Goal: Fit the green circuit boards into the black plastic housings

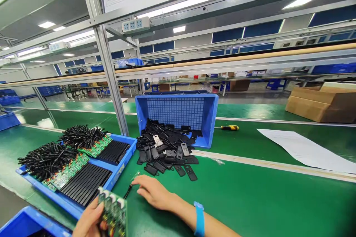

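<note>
Head view: our left hand (89,220) grips a green board (113,213) at the lower edge, beside the blue tray (119,172); our right hand (155,192) lies open, palm down on the green table (250,200), fingertips touching a small black wire (128,190)

Tipped blue crates (178,113): one
Blue trays (116,176) left of that crate: two
Yellow-handled screwdrivers (228,127) right of the crate: one
Cardboard boxes (322,105) far right of it: one
Paper sheets (306,150): one
Blue wristbands (199,219): one
</note>
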